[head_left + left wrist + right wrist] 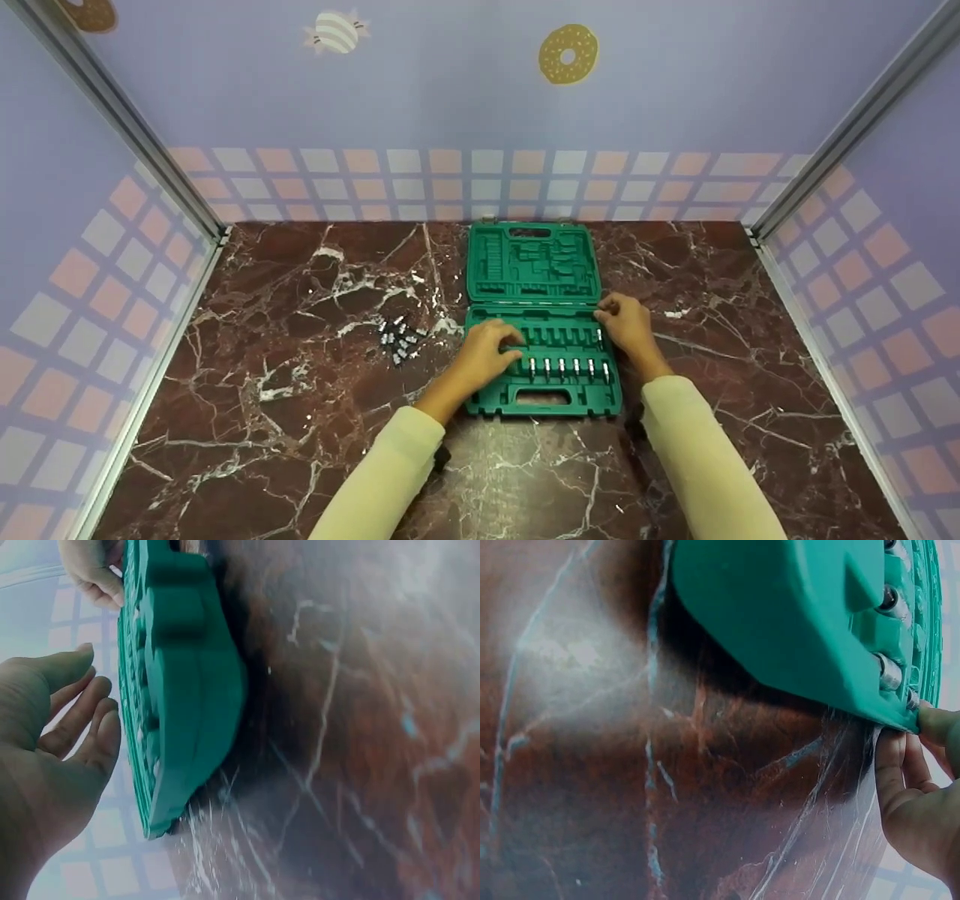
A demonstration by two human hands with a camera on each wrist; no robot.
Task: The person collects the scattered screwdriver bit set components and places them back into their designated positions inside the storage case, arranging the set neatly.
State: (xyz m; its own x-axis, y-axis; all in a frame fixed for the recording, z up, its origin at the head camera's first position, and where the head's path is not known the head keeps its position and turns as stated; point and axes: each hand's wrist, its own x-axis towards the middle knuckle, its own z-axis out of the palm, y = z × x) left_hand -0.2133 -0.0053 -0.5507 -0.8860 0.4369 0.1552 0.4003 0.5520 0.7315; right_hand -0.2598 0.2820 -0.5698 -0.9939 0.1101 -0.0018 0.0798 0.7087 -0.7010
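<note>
A green plastic socket case point(491, 401) lies unfolded on the table, its lid point(478, 262) laid back toward the wall. Chrome sockets point(562, 367) fill several slots of its front row, and a single socket point(599, 337) sits at the right end of the back row. My left hand point(486, 351) hovers over the left part of the case; in the left wrist view its thumb and fingers are apart with nothing between them. At the right edge by the hinge, my right hand point(628, 324) pinches the case's rim, thumb above and fingers outside in the right wrist view.
Loose sockets point(400, 339) lie in a small pile on the dark red marbled table point(300, 405), left of the case. Purple walls with a checked band point(442, 184) enclose the table at the back and both sides.
</note>
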